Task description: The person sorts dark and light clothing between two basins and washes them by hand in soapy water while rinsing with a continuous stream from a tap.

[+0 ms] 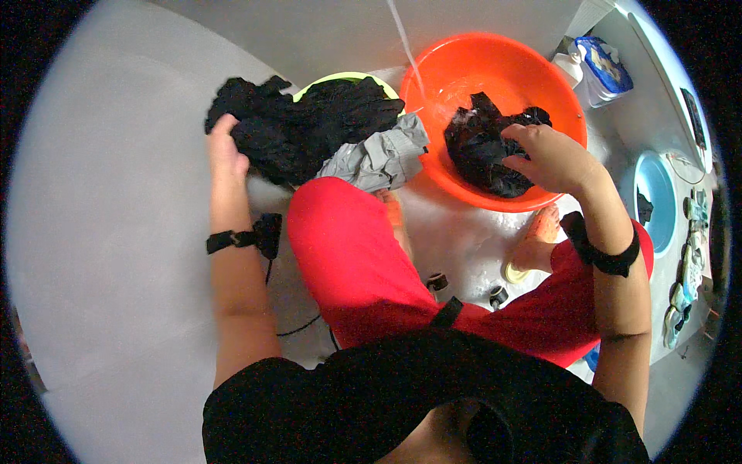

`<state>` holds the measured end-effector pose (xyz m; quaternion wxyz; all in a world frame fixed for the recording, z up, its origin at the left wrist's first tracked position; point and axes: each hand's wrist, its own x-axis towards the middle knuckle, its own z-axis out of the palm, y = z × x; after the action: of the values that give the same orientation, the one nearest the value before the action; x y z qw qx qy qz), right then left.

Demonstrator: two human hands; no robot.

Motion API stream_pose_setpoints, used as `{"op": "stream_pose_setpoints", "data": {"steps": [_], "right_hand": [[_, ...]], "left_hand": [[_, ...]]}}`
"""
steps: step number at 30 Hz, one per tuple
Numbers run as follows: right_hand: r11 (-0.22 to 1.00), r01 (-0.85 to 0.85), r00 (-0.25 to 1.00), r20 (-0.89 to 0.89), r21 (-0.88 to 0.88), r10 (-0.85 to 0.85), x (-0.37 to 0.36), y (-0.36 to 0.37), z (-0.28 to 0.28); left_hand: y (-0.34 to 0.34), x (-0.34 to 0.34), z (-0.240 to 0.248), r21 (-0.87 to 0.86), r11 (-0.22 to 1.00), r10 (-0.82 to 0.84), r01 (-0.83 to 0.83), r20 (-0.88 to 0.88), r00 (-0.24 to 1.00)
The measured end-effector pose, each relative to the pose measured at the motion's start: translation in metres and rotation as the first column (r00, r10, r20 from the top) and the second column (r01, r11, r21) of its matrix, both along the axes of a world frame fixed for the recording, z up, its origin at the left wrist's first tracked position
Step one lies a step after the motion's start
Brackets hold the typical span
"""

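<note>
A heap of black cloth (309,127) rests over a yellow-green basin (352,76), most of which it hides. My left hand (228,151) grips the heap's left edge, its fingers partly hidden by the fabric. A crumpled grey garment (379,158) hangs at the heap's right side. Over the large orange basin (568,100), my right hand (553,158) hovers with thumb and fingers apart and nothing seen between them. Below it in that basin lies wet black cloth (487,155).
A thin stream of water (405,42) falls into the orange basin. At the right stand a white tub with a blue rim (607,69), a light blue basin (658,224) with dark cloth inside, and a row of shoes (684,282). My feet flank the orange basin's near side.
</note>
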<state>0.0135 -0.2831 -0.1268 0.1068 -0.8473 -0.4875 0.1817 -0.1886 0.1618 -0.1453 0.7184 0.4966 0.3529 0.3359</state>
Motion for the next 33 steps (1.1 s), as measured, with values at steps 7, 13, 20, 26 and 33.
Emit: {"op": "stream_pose_setpoints", "data": {"steps": [7,13,20,26,33], "right_hand": [[0.995,0.102,0.993,-0.062,0.003,-0.102,0.004,-0.007,0.023],[0.983,0.183,0.983,-0.028,0.033,-0.182,0.018,-0.034,0.024],[0.973,0.203,0.979,-0.056,0.113,-0.198,0.022,-0.048,0.038],[0.962,0.254,0.967,-0.056,0.096,-0.249,0.017,-0.065,0.053],[0.985,0.172,0.984,-0.059,0.021,-0.17,0.013,-0.047,0.044]], "left_hand": [[-0.076,0.01,0.163,0.345,0.906,-0.325,0.245,0.198,0.925],[-0.154,0.074,0.166,0.152,0.802,-0.597,0.578,0.221,0.771],[-0.231,0.167,0.042,-0.188,0.551,-0.799,0.813,0.162,0.579],[-0.171,0.163,0.029,-0.01,0.543,-0.727,0.84,-0.506,0.464],[-0.062,0.099,0.024,0.208,0.631,-0.196,0.747,-0.89,0.413]]}}
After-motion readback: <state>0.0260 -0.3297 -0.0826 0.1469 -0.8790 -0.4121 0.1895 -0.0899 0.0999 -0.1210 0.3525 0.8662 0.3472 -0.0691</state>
